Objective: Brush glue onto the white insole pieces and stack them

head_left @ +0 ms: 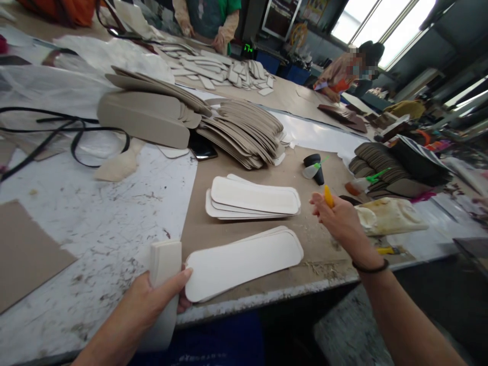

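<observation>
My left hand [152, 295] is closed round a bundle of narrow white strips [165, 254] at the table's front edge. Its thumb presses the left end of a long white panel with rounded ends [244, 262], which lies over another like it. Beyond lies a small pile of similar white panels [253, 195], each with a line along its border. In my right hand [335, 216], raised to the right of both piles, is a tool with a yellow handle [328, 196]; its working end is hidden.
Stacked grey-brown panels [244, 129] spread behind the white ones. To the right are a small bottle with a green tip [311, 170], a stained plastic container [392, 216] and a yellow-handled brush [389, 250]. Black straps [78, 134] lie left. Two people work across the table.
</observation>
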Action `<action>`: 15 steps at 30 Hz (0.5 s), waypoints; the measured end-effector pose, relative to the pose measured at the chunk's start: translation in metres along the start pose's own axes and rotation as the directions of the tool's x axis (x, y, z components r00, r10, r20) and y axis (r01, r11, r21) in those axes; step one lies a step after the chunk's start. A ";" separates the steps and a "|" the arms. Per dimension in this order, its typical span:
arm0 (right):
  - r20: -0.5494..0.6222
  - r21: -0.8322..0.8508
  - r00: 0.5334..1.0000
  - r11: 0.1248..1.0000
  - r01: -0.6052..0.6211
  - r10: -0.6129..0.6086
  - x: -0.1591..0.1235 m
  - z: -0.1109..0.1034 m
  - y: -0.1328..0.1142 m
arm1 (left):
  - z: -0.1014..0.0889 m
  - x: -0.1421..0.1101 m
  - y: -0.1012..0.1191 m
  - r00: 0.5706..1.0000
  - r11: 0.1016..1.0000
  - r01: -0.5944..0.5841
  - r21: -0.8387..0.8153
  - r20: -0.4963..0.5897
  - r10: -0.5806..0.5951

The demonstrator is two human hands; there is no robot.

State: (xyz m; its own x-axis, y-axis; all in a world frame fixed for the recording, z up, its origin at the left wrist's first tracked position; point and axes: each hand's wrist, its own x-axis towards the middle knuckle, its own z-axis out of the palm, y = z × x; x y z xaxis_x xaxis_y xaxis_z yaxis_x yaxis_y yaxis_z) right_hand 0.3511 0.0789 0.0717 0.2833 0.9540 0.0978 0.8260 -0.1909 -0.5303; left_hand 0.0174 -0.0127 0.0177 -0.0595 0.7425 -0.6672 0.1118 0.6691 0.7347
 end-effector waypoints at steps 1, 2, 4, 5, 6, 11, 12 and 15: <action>0.012 0.141 0.999 0.989 0.040 -0.042 -0.013 -0.002 -0.008 | -0.002 0.000 -0.001 1.000 1.000 -0.002 0.012 0.017 0.001; 0.030 0.274 0.995 0.959 0.078 -0.090 -0.027 -0.002 -0.017 | -0.003 0.000 -0.003 0.999 1.000 -0.004 0.019 0.037 0.003; 0.052 0.426 0.988 0.898 0.110 -0.146 -0.057 0.004 -0.041 | -0.005 -0.001 -0.005 0.996 1.000 -0.008 0.013 0.084 0.007; 0.091 0.496 0.984 0.864 0.090 -0.155 -0.072 0.010 -0.054 | -0.006 -0.001 -0.006 0.994 1.000 -0.013 -0.002 0.108 0.013; 0.134 0.587 0.978 0.808 0.053 -0.162 -0.085 0.018 -0.065 | -0.006 -0.001 -0.006 0.992 1.000 -0.018 -0.022 0.128 0.021; 0.368 0.772 0.921 0.594 -0.226 -0.128 -0.124 0.070 -0.092 | -0.006 -0.001 -0.010 0.987 0.997 -0.057 -0.046 0.147 0.063; 0.395 0.762 0.913 0.592 -0.262 -0.104 -0.127 0.078 -0.090 | -0.006 -0.002 -0.010 0.988 0.997 -0.055 -0.046 0.140 0.061; 0.376 0.705 0.927 0.651 -0.280 -0.008 -0.130 0.084 -0.080 | -0.006 -0.004 -0.009 0.992 0.997 -0.040 -0.062 0.119 0.047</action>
State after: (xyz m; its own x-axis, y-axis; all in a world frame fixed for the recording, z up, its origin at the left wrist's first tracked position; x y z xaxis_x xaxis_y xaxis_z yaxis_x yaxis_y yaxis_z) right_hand 0.2076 -0.0103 0.0305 0.0728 0.9724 -0.2214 0.1146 -0.2287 -0.9667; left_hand 0.0111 -0.0217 0.0146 0.0643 0.7642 -0.6418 0.0525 0.6396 0.7669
